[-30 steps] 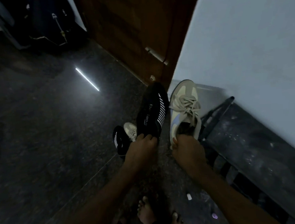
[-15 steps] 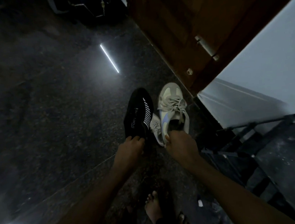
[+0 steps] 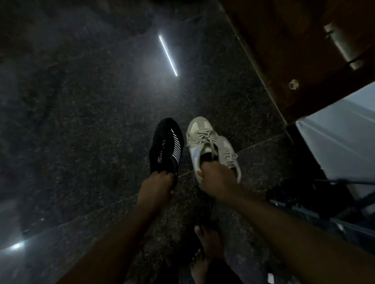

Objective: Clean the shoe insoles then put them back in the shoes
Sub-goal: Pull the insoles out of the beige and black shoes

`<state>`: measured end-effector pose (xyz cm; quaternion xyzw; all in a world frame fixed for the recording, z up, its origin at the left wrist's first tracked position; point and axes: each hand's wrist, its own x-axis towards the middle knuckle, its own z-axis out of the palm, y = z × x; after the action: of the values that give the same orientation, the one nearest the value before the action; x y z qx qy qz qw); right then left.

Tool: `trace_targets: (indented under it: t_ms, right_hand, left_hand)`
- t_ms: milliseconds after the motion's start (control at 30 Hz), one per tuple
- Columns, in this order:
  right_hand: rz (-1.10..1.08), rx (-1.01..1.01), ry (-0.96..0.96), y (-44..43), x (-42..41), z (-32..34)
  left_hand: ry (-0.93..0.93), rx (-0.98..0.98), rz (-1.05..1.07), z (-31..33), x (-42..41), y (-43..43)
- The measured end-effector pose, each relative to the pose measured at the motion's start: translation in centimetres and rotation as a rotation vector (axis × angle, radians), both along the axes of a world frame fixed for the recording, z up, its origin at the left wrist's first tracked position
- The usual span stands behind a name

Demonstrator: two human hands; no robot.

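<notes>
1. Left hand (image 3: pixel 157 184) – we see its fingers curled over the heel rim of the black shoe (image 3: pixel 167 148), gripping it. This shoe has white stripes on its side and its toe points away from the person.

2. Right hand (image 3: pixel 216 180) – the fingers are hooked into the heel opening of the beige sneaker (image 3: pixel 201 140) and grip the collar. The laces hang loose, and the opening is too dark for us to make out an insole.

3. The second beige sneaker (image 3: pixel 228 154) sits against the right side of the first, partly behind it. We cannot tell whether the right hand holds it as well.

4. The black shoe and the beige sneaker are side by side and close together, above the dark speckled floor (image 3: pixel 80 128). We cannot tell whether they rest on it.

5. Surroundings: a wooden door (image 3: pixel 285 33) at the upper right, a white wall (image 3: pixel 349 133) beside it, a dark metal rack (image 3: pixel 321 198) below the wall, and the person's bare feet (image 3: pixel 206 248) near the lower edge.
</notes>
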<state>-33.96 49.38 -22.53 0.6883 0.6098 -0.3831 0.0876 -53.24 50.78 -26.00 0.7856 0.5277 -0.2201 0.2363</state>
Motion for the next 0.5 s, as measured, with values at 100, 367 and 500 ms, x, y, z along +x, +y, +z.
trace_targets:
  t_ms: [100,367,500]
  right_hand:
    - [0.06,-0.037,-0.005,1.3,-1.3,-3.7]
    - [0.184,-0.077,-0.027,3.9,-4.1,-13.7]
    - [0.249,-0.125,-0.06,5.1,-5.2,-17.6]
  left_hand:
    - [0.007,-0.026,0.051,-3.1,-0.8,0.5]
    - [0.051,-0.086,0.163,-12.4,-3.7,1.2]
    - [0.057,-0.12,0.201,-16.2,-4.7,1.2]
